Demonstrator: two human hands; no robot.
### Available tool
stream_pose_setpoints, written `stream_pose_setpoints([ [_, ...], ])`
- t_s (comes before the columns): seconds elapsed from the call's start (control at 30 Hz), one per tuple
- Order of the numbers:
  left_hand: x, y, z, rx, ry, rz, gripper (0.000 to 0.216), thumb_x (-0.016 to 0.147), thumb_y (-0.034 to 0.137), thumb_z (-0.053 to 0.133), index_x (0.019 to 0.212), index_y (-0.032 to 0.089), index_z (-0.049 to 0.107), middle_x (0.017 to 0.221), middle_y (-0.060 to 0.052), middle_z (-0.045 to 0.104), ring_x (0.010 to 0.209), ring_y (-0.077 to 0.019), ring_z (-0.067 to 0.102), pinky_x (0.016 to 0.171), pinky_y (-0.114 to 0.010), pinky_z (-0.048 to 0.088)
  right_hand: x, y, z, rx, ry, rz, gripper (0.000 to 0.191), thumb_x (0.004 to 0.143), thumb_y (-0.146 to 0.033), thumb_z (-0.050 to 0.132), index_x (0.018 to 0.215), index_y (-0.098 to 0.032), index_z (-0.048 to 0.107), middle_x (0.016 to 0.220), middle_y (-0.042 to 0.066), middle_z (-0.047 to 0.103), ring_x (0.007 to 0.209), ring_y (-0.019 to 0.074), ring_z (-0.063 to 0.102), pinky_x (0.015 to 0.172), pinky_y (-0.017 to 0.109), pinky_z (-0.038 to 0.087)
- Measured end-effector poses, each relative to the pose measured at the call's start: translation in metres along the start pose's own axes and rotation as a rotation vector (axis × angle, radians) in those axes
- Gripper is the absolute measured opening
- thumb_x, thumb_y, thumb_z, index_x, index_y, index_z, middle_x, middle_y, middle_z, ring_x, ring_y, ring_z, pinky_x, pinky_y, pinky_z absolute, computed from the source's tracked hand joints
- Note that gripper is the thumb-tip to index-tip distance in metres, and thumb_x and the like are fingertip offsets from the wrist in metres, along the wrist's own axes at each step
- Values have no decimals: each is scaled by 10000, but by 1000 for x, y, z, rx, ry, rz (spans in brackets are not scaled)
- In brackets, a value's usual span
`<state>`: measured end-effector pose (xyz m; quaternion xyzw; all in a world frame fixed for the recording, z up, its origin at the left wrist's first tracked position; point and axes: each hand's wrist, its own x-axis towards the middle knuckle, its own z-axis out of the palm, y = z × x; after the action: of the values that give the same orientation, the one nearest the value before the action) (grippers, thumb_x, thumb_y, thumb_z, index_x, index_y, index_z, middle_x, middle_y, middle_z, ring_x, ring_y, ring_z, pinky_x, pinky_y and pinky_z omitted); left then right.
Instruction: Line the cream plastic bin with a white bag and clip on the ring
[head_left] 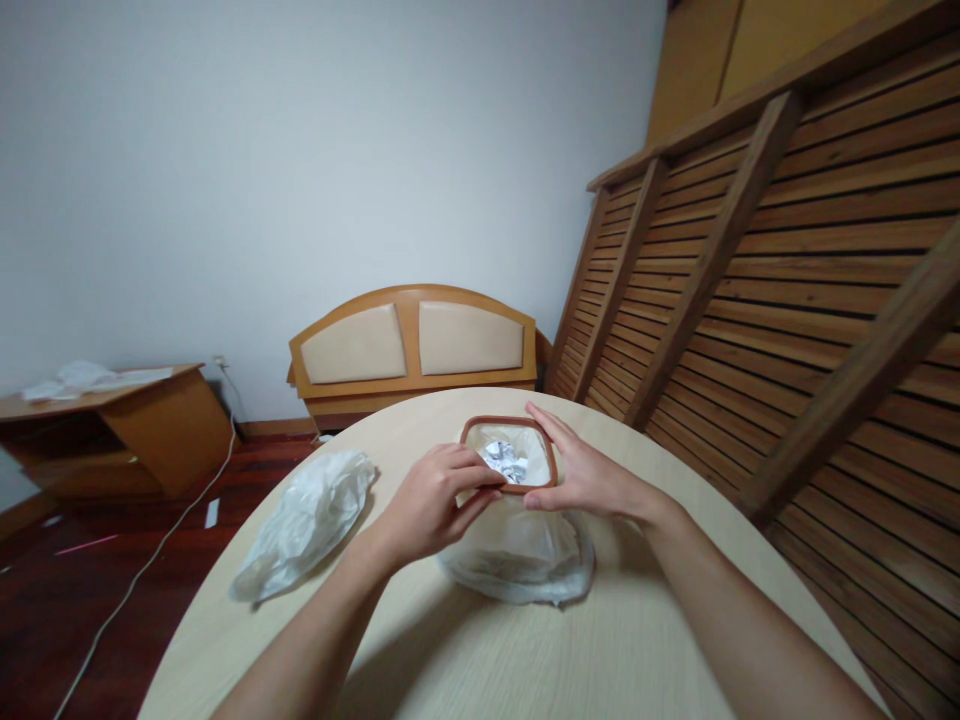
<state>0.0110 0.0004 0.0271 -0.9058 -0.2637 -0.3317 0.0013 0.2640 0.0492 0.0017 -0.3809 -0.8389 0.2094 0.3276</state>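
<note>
On the round table stands a small trash bin (555, 462) with a brown rounded-square rim. A translucent white plastic bag (517, 545) lines it and spills out over the near side onto the tabletop. Crumpled paper (506, 460), white with dark print, lies inside. My left hand (442, 500) pinches the rim at its near left corner, thumb below and fingers on top. Around the right side of the rim my right hand (581, 465) is curved, its thumb near the front corner and fingers toward the far corner. The bin's lower body is hidden by the bag.
Left on the table (420, 650) lies another crumpled white plastic bag (307, 525). Beyond the far edge stands a wooden headboard (411, 340). Wooden slats (750, 300) lean along the right. A low cabinet (161, 430) and a white cable (157, 555) are at left.
</note>
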Motion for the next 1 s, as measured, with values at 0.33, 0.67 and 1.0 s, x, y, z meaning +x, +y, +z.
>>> stream_pose_setpoints([
  [0.33, 1, -2, 3, 15, 10, 53, 186, 978, 247, 571, 1053, 186, 730, 974, -95, 749, 899, -220, 652, 877, -410, 506, -1, -10, -2, -127, -10, -67, 1250, 634, -612, 846, 1607, -204, 175, 1649, 187, 198, 1519, 381, 193, 1226, 585, 219],
  [0.67, -3, -5, 8, -13, 75, -37, 529, 948, 292, 634, 1439, 221, 450, 1329, -135, 608, 1218, -260, 545, 1033, -447, 479, 0, -17, -13, -187, 77, -192, 916, 729, -550, 795, 1490, -237, 394, 1478, 149, 456, 1395, 350, 388, 1168, 551, 322],
  [1.0, -5, -3, 6, -37, -7, -115, 233, 939, 347, 631, 1127, 210, 614, 1100, -88, 693, 1037, -241, 637, 916, -387, 503, -5, 42, -30, -314, 245, -35, 699, 804, -564, 721, 1386, -247, 498, 1384, 121, 539, 1300, 314, 504, 1121, 501, 388],
])
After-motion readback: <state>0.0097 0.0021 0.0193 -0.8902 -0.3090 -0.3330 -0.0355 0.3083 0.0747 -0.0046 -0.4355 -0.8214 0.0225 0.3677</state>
